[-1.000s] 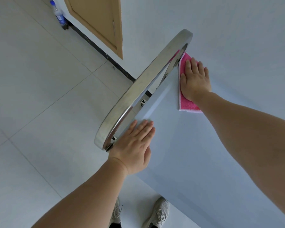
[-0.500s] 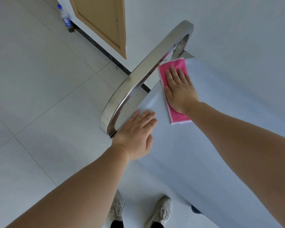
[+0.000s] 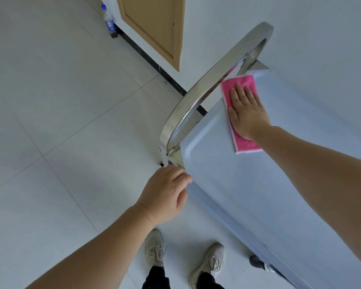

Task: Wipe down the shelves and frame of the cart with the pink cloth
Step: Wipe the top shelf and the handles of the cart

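The cart's pale blue top shelf (image 3: pixel 248 195) runs from the centre to the lower right, with a curved steel handle frame (image 3: pixel 206 84) rising at its far end. The pink cloth (image 3: pixel 229 88) lies flat on the shelf near the handle. My right hand (image 3: pixel 247 110) presses on it with straight fingers. At the shelf's near corner, by the handle's base, my left hand (image 3: pixel 165 192) curls its fingers over the edge; the fingertips are hidden.
A white wall stands right behind the cart. A wooden door (image 3: pixel 154 26) and a plastic bottle (image 3: pixel 108 21) are at the far left of the tiled floor. My shoes (image 3: pixel 154 249) stand beside the cart, and a black caster (image 3: pixel 255 261) shows below.
My right hand has slid the pink cloth along the shelf's far end beside the handle. My left hand went from lying flat on the shelf to curling over its corner.
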Motion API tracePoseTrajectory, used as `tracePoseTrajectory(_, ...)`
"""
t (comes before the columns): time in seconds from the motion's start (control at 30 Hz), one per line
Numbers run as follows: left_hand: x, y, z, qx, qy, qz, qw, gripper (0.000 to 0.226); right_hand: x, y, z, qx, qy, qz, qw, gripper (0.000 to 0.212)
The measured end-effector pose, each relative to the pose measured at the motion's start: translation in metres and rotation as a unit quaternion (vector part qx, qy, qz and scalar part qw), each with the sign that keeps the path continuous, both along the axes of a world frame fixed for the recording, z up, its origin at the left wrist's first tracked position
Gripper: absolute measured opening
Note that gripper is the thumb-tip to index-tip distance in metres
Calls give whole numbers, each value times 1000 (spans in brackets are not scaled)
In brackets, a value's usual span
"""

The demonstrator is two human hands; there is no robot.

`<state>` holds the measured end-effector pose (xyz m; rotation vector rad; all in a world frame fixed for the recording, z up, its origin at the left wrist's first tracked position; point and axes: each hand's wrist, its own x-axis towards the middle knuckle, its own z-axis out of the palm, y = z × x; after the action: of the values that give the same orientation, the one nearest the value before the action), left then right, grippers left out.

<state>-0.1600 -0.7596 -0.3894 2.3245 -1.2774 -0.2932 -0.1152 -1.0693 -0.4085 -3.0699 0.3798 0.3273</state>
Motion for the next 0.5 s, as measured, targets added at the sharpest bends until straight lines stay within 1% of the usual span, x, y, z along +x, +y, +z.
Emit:
tracePoseTrajectory(0.13, -7, 26, -5, 33, 24, 8, 999, 25, -14, 32, 1, 11, 4, 14, 1000, 64)
tracePoseTrajectory(0.2, -7, 36, -5, 44, 29, 12, 999, 21, -24, 51, 0, 13, 8, 31, 999, 64)
tracePoseTrajectory(0.27, -7, 45, -4, 48, 29, 16, 998, 17, -35, 71, 0, 15, 14, 46, 999, 64)
tracePoseTrajectory(0.33, -6, 53, -3, 52, 27, 18, 998, 20, -44, 90, 2, 20, 23, 57, 998, 63)
tracePoseTrajectory(0.5, -14, 76, -1, 61, 28, 15, 998, 19, -71, 133, 3, 21, 37, 103, 994, 62)
